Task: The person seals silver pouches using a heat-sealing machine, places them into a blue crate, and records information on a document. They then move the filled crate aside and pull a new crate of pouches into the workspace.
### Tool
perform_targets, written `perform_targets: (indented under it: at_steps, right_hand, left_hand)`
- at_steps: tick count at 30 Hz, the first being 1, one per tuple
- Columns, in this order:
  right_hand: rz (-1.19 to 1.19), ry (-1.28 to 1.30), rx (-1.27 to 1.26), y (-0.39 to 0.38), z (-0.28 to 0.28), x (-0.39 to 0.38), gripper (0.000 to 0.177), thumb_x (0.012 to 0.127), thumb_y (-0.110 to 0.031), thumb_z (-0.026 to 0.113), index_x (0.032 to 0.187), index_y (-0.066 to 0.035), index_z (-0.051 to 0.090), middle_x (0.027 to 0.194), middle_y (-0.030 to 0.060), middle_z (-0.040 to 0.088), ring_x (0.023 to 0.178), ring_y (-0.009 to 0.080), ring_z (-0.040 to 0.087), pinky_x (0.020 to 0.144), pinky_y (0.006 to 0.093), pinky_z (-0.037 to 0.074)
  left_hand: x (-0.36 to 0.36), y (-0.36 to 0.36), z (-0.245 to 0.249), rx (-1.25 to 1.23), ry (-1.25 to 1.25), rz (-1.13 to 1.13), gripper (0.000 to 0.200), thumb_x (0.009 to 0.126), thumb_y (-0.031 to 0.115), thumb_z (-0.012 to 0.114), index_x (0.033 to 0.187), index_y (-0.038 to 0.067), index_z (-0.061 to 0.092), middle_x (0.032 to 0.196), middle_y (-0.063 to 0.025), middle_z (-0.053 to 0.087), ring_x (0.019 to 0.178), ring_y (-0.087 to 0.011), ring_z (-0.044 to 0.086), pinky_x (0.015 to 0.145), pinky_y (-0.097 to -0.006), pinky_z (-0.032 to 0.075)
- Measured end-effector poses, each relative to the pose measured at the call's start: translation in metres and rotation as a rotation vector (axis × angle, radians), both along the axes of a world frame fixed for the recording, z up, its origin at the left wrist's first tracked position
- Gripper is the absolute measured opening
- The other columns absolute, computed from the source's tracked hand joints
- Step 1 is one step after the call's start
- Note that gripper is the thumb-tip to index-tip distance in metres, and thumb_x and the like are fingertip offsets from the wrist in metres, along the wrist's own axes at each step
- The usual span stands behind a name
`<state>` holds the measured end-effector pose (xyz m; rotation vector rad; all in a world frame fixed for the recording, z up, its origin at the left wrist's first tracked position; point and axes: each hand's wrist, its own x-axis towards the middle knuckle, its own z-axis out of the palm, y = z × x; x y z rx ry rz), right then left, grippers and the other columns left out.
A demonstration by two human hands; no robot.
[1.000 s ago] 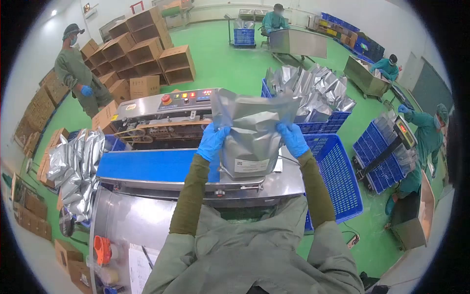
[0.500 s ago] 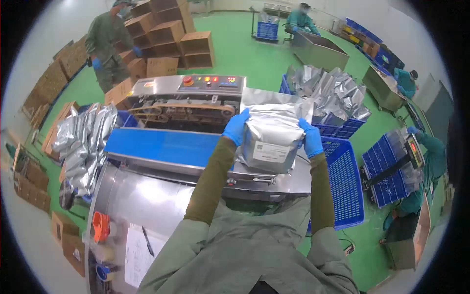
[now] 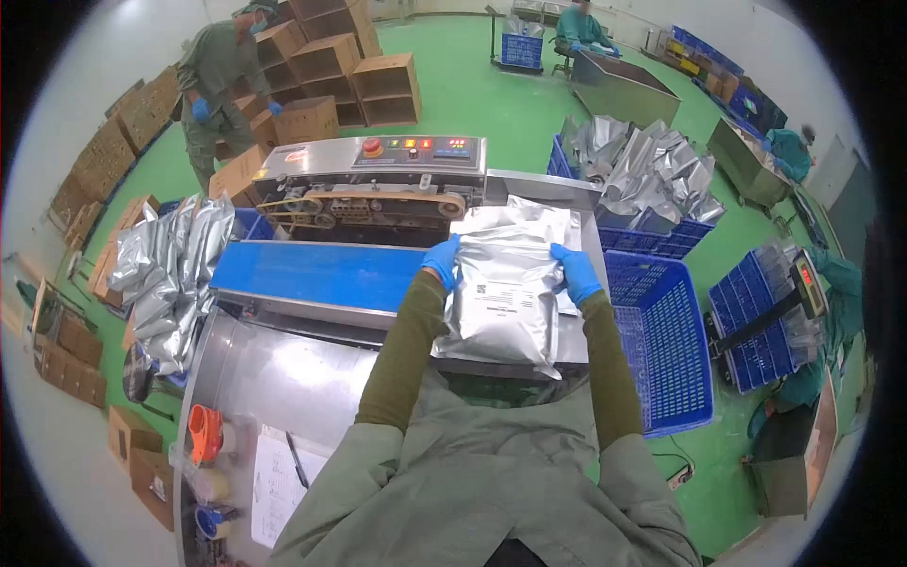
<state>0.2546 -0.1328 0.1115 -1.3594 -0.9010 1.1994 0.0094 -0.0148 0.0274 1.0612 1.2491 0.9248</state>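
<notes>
A plump silver foil bag (image 3: pixel 505 293) with a printed white label lies tilted toward me over the steel platform (image 3: pixel 539 187) at the right end of the machine. My left hand (image 3: pixel 441 262), in a blue glove, pinches the bag's left edge. On the opposite side, my gloved right hand (image 3: pixel 577 272) grips its right edge, fingertips on the foil. More foil edge shows behind the bag at its right. To the left of my hands runs the blue conveyor belt (image 3: pixel 321 271), below the sealing machine (image 3: pixel 378 161) with its lit displays.
Filled foil bags (image 3: pixel 179 274) pile up at left; more foil bags (image 3: pixel 642 175) heap in a crate behind right. A blue crate (image 3: pixel 661 340) stands right of the machine. The steel table (image 3: pixel 293 364) carries paper, a pen and tape dispensers. A co-worker (image 3: pixel 222 85) handles cartons at back left.
The bag has come down toward me and lies flatter, its label facing up. Both hands moved down with it, and the co-worker at back left leans toward a carton.
</notes>
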Motion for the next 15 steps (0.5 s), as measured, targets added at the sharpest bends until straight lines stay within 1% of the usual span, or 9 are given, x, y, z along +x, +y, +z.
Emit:
perform_targets:
  at_steps: [3, 4, 5, 7, 9, 11, 13, 14, 15]
  right_hand:
    - [0.007, 0.05, 0.026, 0.016, -0.012, -0.01, 0.03, 0.083, -0.029, 0.057, 0.08, 0.0, 0.059, 0.06, 0.007, 0.054, 0.043, 0.0179, 0.053, 0.036, 0.0292, 0.046]
    - [0.014, 0.026, -0.019, 0.021, -0.014, -0.017, 0.03, 0.083, -0.029, 0.057, 0.081, 0.001, 0.059, 0.06, 0.0075, 0.054, 0.042, 0.018, 0.053, 0.037, 0.029, 0.046]
    - [0.022, 0.001, -0.063, 0.026, -0.015, -0.021, 0.031, 0.084, -0.03, 0.057, 0.081, 0.001, 0.059, 0.059, 0.0079, 0.055, 0.042, 0.018, 0.053, 0.038, 0.0288, 0.046]
    - [0.06, -0.066, -0.039, 0.034, -0.019, -0.029, 0.034, 0.085, -0.031, 0.055, 0.081, 0.002, 0.059, 0.06, 0.009, 0.055, 0.041, 0.0183, 0.052, 0.038, 0.0286, 0.046]
    - [0.159, -0.054, -0.165, 0.013, 0.01, -0.048, 0.04, 0.086, -0.035, 0.053, 0.083, 0.004, 0.058, 0.061, 0.0088, 0.056, 0.04, 0.0175, 0.052, 0.038, 0.0279, 0.045]
    - [0.239, -0.016, -0.134, -0.012, 0.022, -0.046, 0.041, 0.088, -0.036, 0.049, 0.086, 0.004, 0.057, 0.062, 0.0081, 0.056, 0.043, 0.0163, 0.052, 0.04, 0.0265, 0.044]
    - [0.267, -0.073, 0.047, -0.042, 0.027, -0.031, 0.039, 0.089, -0.036, 0.048, 0.089, 0.002, 0.058, 0.064, 0.0073, 0.056, 0.047, 0.0142, 0.053, 0.043, 0.0245, 0.043]
    - [0.222, -0.039, 0.016, -0.06, 0.026, -0.02, 0.034, 0.088, -0.034, 0.049, 0.085, -0.001, 0.057, 0.064, 0.0059, 0.054, 0.048, 0.0129, 0.052, 0.044, 0.0237, 0.042]
    - [0.179, -0.005, -0.023, -0.078, 0.017, -0.007, 0.03, 0.088, -0.033, 0.05, 0.082, -0.004, 0.056, 0.063, 0.0046, 0.053, 0.048, 0.0116, 0.05, 0.045, 0.0229, 0.04]
  left_hand:
    - [-0.02, 0.014, 0.017, -0.111, -0.045, -0.014, 0.054, 0.089, 0.047, 0.041, 0.108, -0.001, 0.057, 0.096, -0.013, 0.059, 0.082, -0.0207, 0.053, 0.074, -0.0348, 0.043]
    - [-0.029, 0.01, 0.027, -0.099, -0.022, -0.045, 0.054, 0.088, 0.047, 0.043, 0.111, -0.001, 0.056, 0.102, -0.0137, 0.059, 0.085, -0.0212, 0.052, 0.076, -0.0351, 0.043]
    - [-0.037, 0.011, 0.03, -0.095, -0.019, -0.044, 0.054, 0.088, 0.047, 0.043, 0.111, -0.001, 0.056, 0.102, -0.0137, 0.059, 0.085, -0.0212, 0.052, 0.076, -0.0351, 0.043]
    - [-0.051, 0.013, 0.035, -0.031, 0.014, 0.03, 0.049, 0.087, 0.044, 0.05, 0.107, 0.0, 0.059, 0.099, -0.0104, 0.061, 0.088, -0.02, 0.053, 0.081, -0.0311, 0.042]
    - [-0.076, 0.021, 0.028, -0.037, 0.034, 0.056, 0.054, 0.087, 0.047, 0.048, 0.108, -0.002, 0.058, 0.1, -0.0127, 0.061, 0.092, -0.0198, 0.054, 0.081, -0.0304, 0.042]
    - [-0.111, 0.003, 0.055, -0.033, 0.399, 0.123, 0.058, 0.087, 0.052, 0.046, 0.11, 0.0, 0.058, 0.103, -0.0139, 0.06, 0.095, -0.021, 0.054, 0.082, -0.0319, 0.042]
    - [-0.148, -0.037, 0.085, -0.08, -0.17, 0.312, 0.057, 0.088, 0.055, 0.042, 0.105, 0.004, 0.059, 0.093, -0.0139, 0.061, 0.09, -0.021, 0.055, 0.078, -0.0338, 0.045]
    - [-0.21, -0.031, 0.042, 0.069, -0.756, 0.028, 0.053, 0.088, 0.054, 0.04, 0.1, 0.005, 0.058, 0.086, -0.0121, 0.059, 0.083, -0.0199, 0.055, 0.073, -0.0346, 0.047]
    - [-0.234, -0.052, 0.021, 0.215, -0.728, 0.164, 0.05, 0.089, 0.054, 0.039, 0.096, 0.007, 0.056, 0.082, -0.0096, 0.057, 0.078, -0.0184, 0.054, 0.07, -0.0348, 0.047]
